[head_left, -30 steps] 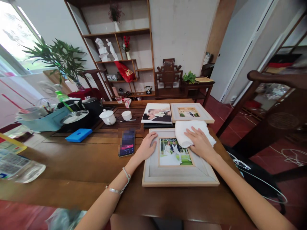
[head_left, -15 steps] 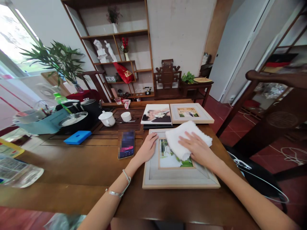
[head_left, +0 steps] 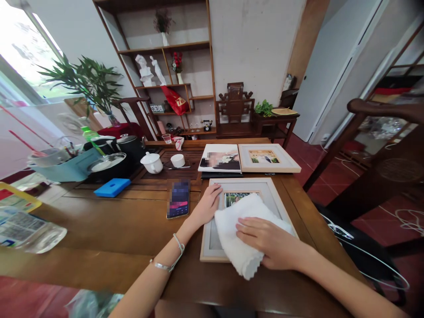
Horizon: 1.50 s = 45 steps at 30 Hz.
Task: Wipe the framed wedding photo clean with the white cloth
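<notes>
A picture frame (head_left: 272,191) with a pale border lies flat on the dark wooden table. My left hand (head_left: 209,204) grips its left edge, fingers bent over the border. Over the lower part of the frame and past its near edge spreads a white cloth (head_left: 233,232). My right hand (head_left: 265,236) presses on this cloth with its fingers together and holds it. Most of the photo inside the frame is hidden beneath the cloth; only the top strip shows.
Behind the frame lie a photo panel (head_left: 220,158) and a second picture frame (head_left: 281,152). A phone (head_left: 178,198), a blue block (head_left: 112,187), a lidded white cup (head_left: 151,163) and a clear bottle (head_left: 33,232) are to the left. A wooden chair (head_left: 380,154) stands at right.
My right hand has drawn the white cloth toward me and a little left, so it hangs past the frame's near edge. My left hand has stayed on the frame's left edge.
</notes>
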Tool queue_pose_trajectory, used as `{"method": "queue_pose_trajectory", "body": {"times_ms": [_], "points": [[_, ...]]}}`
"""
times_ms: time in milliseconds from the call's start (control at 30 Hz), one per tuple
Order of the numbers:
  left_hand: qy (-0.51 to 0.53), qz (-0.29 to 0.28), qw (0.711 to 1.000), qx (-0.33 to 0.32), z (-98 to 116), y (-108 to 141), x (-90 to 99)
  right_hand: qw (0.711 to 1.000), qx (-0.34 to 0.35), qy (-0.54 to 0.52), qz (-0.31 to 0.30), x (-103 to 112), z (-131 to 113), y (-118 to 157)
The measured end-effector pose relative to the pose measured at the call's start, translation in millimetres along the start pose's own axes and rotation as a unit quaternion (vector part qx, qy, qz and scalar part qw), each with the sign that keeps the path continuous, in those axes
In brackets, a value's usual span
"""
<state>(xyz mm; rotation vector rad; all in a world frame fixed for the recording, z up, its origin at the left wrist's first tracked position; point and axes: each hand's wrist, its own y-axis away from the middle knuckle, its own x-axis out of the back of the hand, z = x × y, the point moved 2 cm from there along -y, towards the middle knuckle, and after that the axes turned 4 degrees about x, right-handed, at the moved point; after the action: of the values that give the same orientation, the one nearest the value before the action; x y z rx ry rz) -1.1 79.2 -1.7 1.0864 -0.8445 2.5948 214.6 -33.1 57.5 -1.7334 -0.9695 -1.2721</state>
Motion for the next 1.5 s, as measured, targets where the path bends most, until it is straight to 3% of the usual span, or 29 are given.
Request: {"method": "queue_pose_trajectory", "body": {"times_ms": [67, 133, 200, 267, 367, 500, 600, 700, 833, 933, 1033, 1133, 1233, 1367, 1433, 1500], "points": [[-0.005, -0.004, 1.0, 0.005, 0, 0, 0.4, 0.999, -0.033, 0.002, 0.005, 6, 14, 8], [-0.011, -0.006, 1.0, 0.009, 1, 0, 0.6, 0.992, -0.118, 0.046, 0.018, 12, 36, 17], [-0.014, -0.007, 1.0, 0.011, 1, -1, 0.7, 0.97, -0.212, 0.116, 0.034, 17, 55, 25], [-0.012, -0.008, 1.0, 0.01, 2, -1, 0.9, 0.949, -0.261, 0.172, 0.033, 20, 61, 27], [-0.006, -0.007, 1.0, 0.006, 3, -1, 1.5, 0.959, -0.228, 0.165, 0.002, 18, 40, 21], [-0.011, -0.006, 1.0, 0.002, 3, 0, 1.8, 0.995, -0.087, 0.034, -0.036, 16, -8, 7], [-0.009, -0.007, 1.0, -0.005, 4, 0, 1.6, 0.999, -0.024, -0.013, -0.034, 16, -20, 2], [-0.006, -0.004, 1.0, -0.002, 4, 0, 1.9, 0.998, -0.058, 0.01, 0.005, 13, 0, 3], [-0.01, -0.013, 1.0, 0.008, 4, -1, 2.8, 0.975, -0.167, 0.111, 0.091, 8, 45, 15], [-0.011, -0.019, 1.0, 0.011, 4, -1, 3.4, 0.948, -0.239, 0.177, 0.108, 10, 68, 23], [-0.012, -0.019, 1.0, 0.003, 3, 0, 3.2, 0.936, -0.266, 0.203, 0.106, 10, 72, 21], [-0.012, -0.013, 1.0, 0.0, 2, 0, 2.0, 0.962, -0.209, 0.155, 0.082, 4, 59, 11], [-0.006, -0.007, 1.0, 0.0, 2, 1, 0.2, 0.994, -0.09, 0.022, 0.064, 2, 34, 1], [-0.008, -0.001, 1.0, 0.008, 4, 1, -0.2, 0.981, 0.045, -0.184, 0.036, 13, 6, -1], [-0.013, -0.004, 1.0, 0.013, 5, 1, 0.7, 0.975, 0.05, -0.216, 0.027, 19, 5, 3], [-0.014, -0.009, 1.0, 0.014, 6, 1, 1.7, 0.985, 0.007, -0.171, 0.028, 20, 15, 8]]}}
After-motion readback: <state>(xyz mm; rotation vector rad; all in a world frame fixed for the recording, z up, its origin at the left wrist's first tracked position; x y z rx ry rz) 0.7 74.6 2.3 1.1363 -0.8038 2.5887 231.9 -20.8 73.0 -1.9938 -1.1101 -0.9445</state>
